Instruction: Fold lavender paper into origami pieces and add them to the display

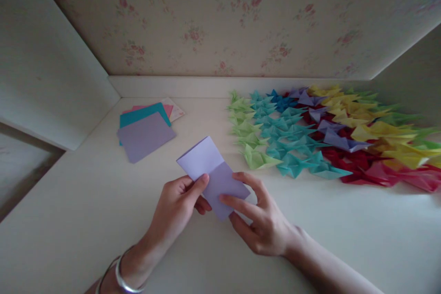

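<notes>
A folded sheet of purple origami paper [220, 172] is held tilted above the white table, a crease running across its middle. My left hand [184, 200] pinches its left edge, thumb on top and fingers beneath. At the lower right, my right hand [260, 218] grips the paper, with fingers on its face and edge; part of that grip is hidden behind the sheet. To the upper left lies a small stack of paper, a purple sheet [146, 138] on top of a teal sheet [146, 115], with pink and white pieces peeking out behind.
Rows of folded paper shapes stand at the right: light green [257, 156], teal [292, 163], purple [344, 140], yellow [386, 133] and red [365, 167]. A white ledge [193, 87] and floral wall [206, 23] close off the back. A white panel [51, 55] rises at the left.
</notes>
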Tool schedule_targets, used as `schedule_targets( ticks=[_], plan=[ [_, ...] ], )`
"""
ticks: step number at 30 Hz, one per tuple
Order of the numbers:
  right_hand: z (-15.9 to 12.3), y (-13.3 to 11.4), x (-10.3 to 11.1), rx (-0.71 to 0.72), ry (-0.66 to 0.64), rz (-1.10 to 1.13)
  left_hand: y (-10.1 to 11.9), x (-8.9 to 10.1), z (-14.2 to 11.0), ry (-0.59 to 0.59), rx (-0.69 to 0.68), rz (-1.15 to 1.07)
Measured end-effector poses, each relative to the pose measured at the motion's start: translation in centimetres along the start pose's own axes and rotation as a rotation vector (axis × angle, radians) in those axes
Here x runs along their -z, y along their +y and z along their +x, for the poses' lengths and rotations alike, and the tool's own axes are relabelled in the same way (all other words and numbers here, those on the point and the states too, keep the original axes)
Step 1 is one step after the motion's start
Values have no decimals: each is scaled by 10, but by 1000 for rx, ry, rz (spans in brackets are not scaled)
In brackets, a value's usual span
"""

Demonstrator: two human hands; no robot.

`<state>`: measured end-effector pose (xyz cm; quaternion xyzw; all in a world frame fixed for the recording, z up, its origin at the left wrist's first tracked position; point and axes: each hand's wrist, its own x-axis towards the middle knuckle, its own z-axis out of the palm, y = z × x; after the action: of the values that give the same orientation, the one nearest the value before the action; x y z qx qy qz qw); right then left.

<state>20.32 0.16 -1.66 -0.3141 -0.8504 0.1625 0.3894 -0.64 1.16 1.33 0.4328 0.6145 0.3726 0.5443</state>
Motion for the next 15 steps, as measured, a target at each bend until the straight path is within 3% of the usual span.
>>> schedule_targets(
  ticks=[4,8,11,15],
  plan=[
    [-1,1,-5,-18,63,-15,2,-3,-1,-85,31,-47],
    [2,1,-7,-166,151,134,2,-3,-3,-178,45,-54],
    [4,-1,-8,-295,193,260,0,-2,-4,-178,27,31],
    [3,-1,-9,-339,214,318,-3,-2,-4,-154,-8,122]
  ],
)
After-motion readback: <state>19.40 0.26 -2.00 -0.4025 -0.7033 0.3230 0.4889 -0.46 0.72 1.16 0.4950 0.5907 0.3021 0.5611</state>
